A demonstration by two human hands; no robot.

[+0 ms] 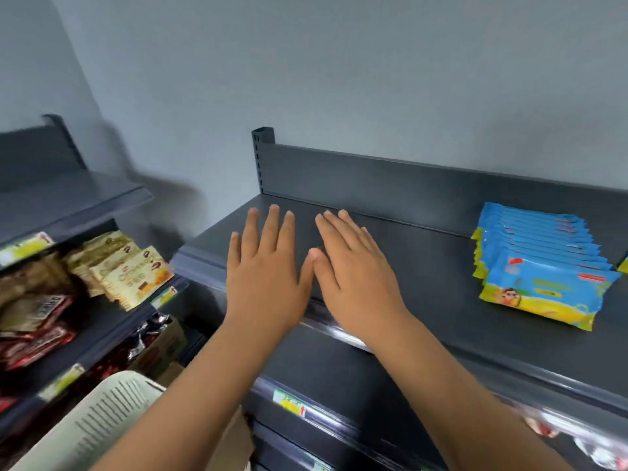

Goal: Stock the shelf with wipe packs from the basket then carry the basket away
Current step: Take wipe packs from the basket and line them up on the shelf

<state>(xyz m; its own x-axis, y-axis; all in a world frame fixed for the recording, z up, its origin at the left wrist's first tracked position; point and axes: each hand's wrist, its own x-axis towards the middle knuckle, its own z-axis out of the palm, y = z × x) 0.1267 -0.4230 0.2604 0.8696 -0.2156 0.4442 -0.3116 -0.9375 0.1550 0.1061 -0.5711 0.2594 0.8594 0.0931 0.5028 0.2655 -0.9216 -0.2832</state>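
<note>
A plain grey-blue wall [339, 79] rises behind the dark grey metal shelf [424, 266]. To the left stands a second dark shelving unit [68, 198], its tiers carrying snack packets [136, 277] and yellow-green price labels [23, 248]. The light is soft and even.

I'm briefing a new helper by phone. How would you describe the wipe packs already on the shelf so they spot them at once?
Find the dark grey top shelf against the pale wall. Toward its right end, beyond the right hand, wipe packs lie in an overlapping row. They are bright blue with yellow edges, unlike the beige snack packets at lower left.
</note>
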